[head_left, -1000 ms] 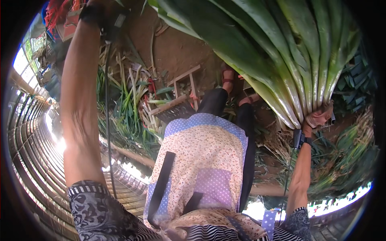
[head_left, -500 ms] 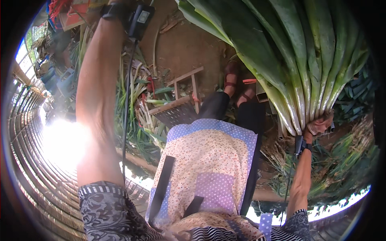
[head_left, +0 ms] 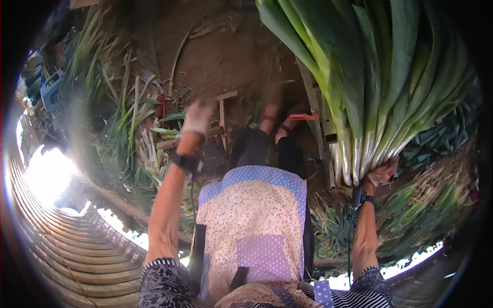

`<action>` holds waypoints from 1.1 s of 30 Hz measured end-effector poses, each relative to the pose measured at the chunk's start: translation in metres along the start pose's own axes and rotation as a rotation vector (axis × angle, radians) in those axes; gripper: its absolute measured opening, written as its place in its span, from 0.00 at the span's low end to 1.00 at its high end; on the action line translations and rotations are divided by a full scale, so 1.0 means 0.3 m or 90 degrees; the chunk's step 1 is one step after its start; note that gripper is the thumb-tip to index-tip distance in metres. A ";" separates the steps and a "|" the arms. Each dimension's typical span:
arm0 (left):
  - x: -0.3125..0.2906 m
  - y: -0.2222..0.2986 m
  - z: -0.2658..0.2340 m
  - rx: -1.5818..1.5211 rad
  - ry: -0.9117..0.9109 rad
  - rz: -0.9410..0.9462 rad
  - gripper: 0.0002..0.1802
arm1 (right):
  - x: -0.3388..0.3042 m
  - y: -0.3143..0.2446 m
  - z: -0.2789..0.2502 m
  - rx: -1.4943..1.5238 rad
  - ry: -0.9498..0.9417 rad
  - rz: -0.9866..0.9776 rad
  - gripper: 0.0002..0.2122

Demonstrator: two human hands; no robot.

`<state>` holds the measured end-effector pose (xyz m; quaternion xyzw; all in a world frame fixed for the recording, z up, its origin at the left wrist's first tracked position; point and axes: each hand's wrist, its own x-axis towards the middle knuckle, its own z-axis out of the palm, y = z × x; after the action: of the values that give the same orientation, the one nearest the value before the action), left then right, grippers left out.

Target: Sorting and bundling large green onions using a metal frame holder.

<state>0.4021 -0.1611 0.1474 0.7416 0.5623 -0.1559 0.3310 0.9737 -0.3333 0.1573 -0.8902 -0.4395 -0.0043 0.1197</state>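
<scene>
A thick bunch of leeks (head_left: 370, 97) stands at the right, its broad green leaves fanning up and away. My right hand (head_left: 382, 172) grips the white root ends at the bottom of the bunch. Over a small wooden frame (head_left: 222, 120) at the middle left is my left hand (head_left: 198, 117), smeared by motion; its fingers do not show clearly. Nothing can be made out in it. Beside the bunch, a red tie (head_left: 304, 117) hangs by a wooden rack (head_left: 313, 97).
Loose leeks (head_left: 131, 110) lie heaped on the left, with a red string (head_left: 163, 107) among them. Farther left is a blue plastic item (head_left: 52, 90). More leeks (head_left: 436, 141) and trimmings (head_left: 411, 205) lie at the right. Brown soil (head_left: 231, 56) stretches ahead of my feet.
My left hand has come back from beyond the top edge to the wooden frame. My right hand still holds the leeks. The whole view has shifted.
</scene>
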 end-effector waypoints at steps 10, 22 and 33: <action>-0.233 0.090 0.139 -0.139 0.209 -0.566 0.25 | 0.028 0.148 -0.055 -0.154 -0.101 -0.062 0.21; -0.295 -0.063 0.207 -0.033 0.123 -0.730 0.40 | 0.087 0.036 -0.275 -0.288 -0.388 0.182 0.15; -0.265 -0.097 0.200 -0.070 0.095 -0.656 0.37 | 0.003 -0.714 -0.374 -0.340 -0.648 -0.177 0.15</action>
<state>0.3577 -0.2549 0.1423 0.3595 0.8835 -0.2156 0.2092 0.8174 -0.2317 0.3112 -0.7138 -0.5377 0.2968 -0.3364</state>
